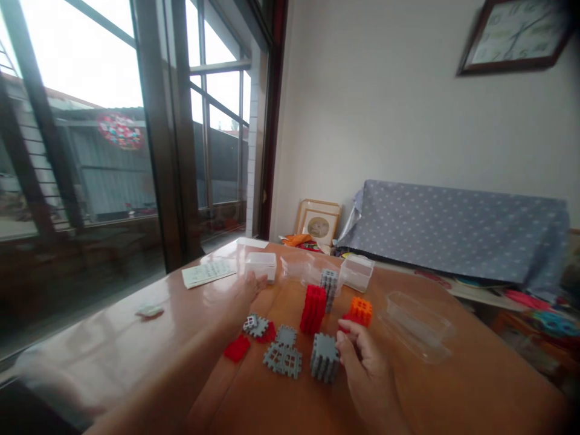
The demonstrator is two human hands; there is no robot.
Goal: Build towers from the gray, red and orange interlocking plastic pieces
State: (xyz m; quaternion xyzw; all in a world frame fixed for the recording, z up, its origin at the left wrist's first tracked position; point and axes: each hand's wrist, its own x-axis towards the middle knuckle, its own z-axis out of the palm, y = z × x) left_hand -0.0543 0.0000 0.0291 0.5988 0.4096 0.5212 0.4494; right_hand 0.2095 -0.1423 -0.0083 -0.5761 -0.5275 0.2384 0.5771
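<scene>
Near the frame's centre, a red stack (313,309), grey stacks (325,357) and an orange block (361,310) stood assembled while flat tiles (283,357) lay loose on the tabletop (453,386); the right hand (367,368) pinched a red piece (348,320), the left hand (247,289) reached, fingers spread, toward a white box (261,264)

Clock (516,35) numerals — blurred (unreadable)

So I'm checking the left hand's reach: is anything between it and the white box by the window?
Nothing visible: the left hand lies flat on the table, fingertips just short of the white box.
</scene>
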